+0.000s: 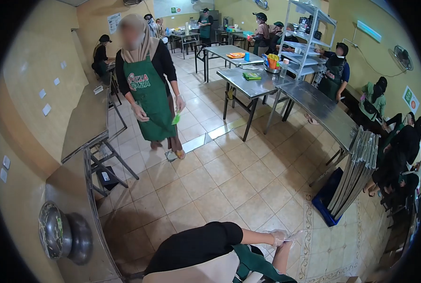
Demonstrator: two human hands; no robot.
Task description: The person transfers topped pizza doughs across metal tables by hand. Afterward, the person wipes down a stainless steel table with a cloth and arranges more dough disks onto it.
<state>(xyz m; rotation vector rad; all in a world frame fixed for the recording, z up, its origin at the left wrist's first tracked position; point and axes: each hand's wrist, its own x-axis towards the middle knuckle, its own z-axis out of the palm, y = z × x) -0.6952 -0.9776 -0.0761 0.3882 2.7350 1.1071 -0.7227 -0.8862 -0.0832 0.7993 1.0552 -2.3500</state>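
Observation:
My left hand (pixel 278 237), in a clear plastic glove at the end of a black sleeve, meets my right hand (pixel 290 239) low in the view, right of centre. The left fingers look closed at the right wrist, on the thin clear plastic glove (pixel 295 234) there. My right fingers are hard to make out through the plastic and at this size. Below the hands are my green apron (pixel 253 264) and beige head covering (pixel 196 270).
A metal bowl (pixel 54 230) with green bits stands on the left counter (pixel 85 115). A gloved person (pixel 144 89) stands ahead with a lime-green item. Metal tables (pixel 319 101), a shelf rack (pixel 309 42) and folded frames in a blue crate (pixel 324 207) are to the right. Other people work behind.

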